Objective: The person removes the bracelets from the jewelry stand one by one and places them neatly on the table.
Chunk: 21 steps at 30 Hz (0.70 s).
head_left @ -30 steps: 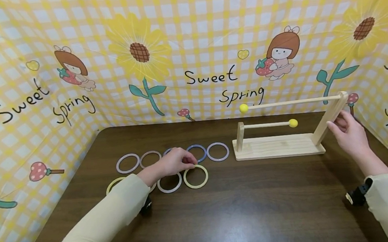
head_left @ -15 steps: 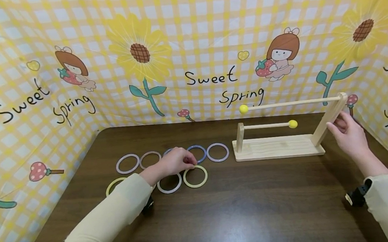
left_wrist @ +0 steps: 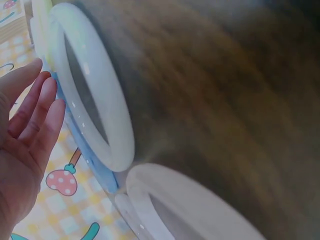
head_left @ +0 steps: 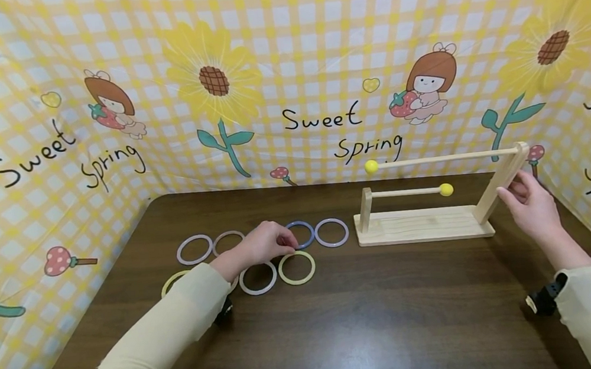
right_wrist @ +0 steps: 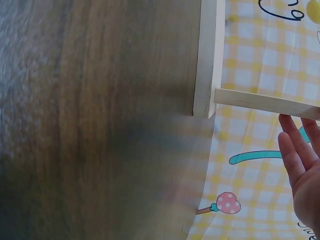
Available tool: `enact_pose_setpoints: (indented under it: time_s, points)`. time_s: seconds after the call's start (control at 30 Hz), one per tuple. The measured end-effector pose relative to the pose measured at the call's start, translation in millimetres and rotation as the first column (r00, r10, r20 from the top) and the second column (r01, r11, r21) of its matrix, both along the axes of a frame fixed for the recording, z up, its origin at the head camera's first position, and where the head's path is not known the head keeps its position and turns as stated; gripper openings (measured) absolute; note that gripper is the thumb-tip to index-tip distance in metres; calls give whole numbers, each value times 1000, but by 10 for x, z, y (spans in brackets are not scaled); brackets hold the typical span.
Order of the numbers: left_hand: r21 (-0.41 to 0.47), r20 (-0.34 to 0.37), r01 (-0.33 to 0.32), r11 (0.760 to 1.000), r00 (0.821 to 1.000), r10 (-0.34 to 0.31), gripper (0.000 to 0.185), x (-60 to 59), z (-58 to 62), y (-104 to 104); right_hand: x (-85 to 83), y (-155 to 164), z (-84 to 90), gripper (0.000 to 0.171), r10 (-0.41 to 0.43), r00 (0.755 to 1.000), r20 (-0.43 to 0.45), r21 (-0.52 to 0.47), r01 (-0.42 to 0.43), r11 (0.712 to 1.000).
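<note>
Blue ring (head_left: 301, 234), thin, flat on table (head_left: 372, 319)

The left arm runs in from 7 o'clock in a pale yellow sleeve, forearm slanting up toward the centre. The left hand (head_left: 265, 244) lies palm down with knuckles up and fingertips curled under toward 3 o'clock; in the left wrist view its fingers (left_wrist: 37, 112) look straight and together. The right arm enters from 4 o'clock, also sleeved, a black strap at the wrist. The right hand (head_left: 529, 204) is raised, fingers loosely bent and pointing toward 11 o'clock, thumb forward.
</note>
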<state>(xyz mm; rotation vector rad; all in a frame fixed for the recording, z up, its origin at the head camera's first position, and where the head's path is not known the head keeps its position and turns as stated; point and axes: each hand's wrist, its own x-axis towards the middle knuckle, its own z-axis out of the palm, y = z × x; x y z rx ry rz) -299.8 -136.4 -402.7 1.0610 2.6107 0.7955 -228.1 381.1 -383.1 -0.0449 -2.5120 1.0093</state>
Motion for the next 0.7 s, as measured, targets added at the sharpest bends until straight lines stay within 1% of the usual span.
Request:
enact_pose_setpoints:
  time_s: [0.2,0.37,0.47,0.57,0.63,0.7]
  points:
    - [43,-9,-13,999,1000,14,3,-12,41,-13,-16,35,24,57,12,999,33,13,-12,1000]
    - [83,-2,-27,996,1000,27,5,33,105,-30,4,81,30,59,37,998,42,17,-38,999]
    - [118,2,-30,993,1000,30,6,85,165,-52,48,89,33,62,31,997,66,12,-32,999]
    - [163,6,-38,986,999,37,8,160,216,-96,103,85,48,63,22,998,60,-9,-21,1000]
    - [194,28,-64,979,998,60,9,231,235,-142,147,82,64,61,30,999,37,-47,-28,998]
    - [221,62,-103,970,994,91,11,320,246,-201,201,78,84,57,54,999,-3,-109,-54,993]
